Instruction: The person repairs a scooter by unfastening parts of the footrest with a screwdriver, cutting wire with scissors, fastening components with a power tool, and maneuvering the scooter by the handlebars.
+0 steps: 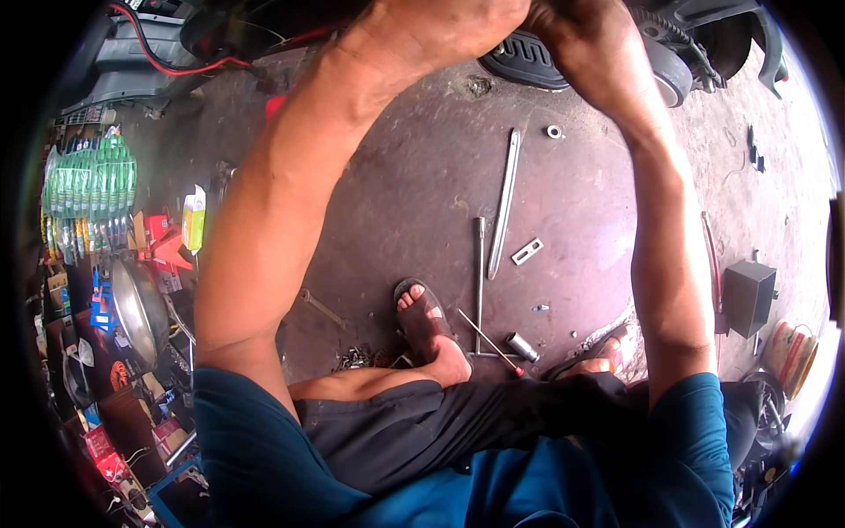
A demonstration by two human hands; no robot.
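Note:
Both my arms reach to the top edge of the head view. My left hand [462,25] and my right hand [591,44] come together there, close to a vehicle. The fingers of both are cut off by the frame or hidden, so whatever they hold does not show. Just below the hands sits a black ribbed vehicle part [526,63]. To the right of my right hand is a rounded grey-black part [666,75]. On the floor between my arms lie a long flat metal bar [505,207], a T-handle wrench [480,273] and a small metal ring [554,132].
Near my sandalled feet [433,339] lie a red-handled screwdriver [495,346], a socket [521,345], a slotted metal plate [528,252] and a wrench [324,308]. Green bottles [92,180] and a metal bowl [141,312] stand left. At right are a grey box [748,297] and a spool [789,359].

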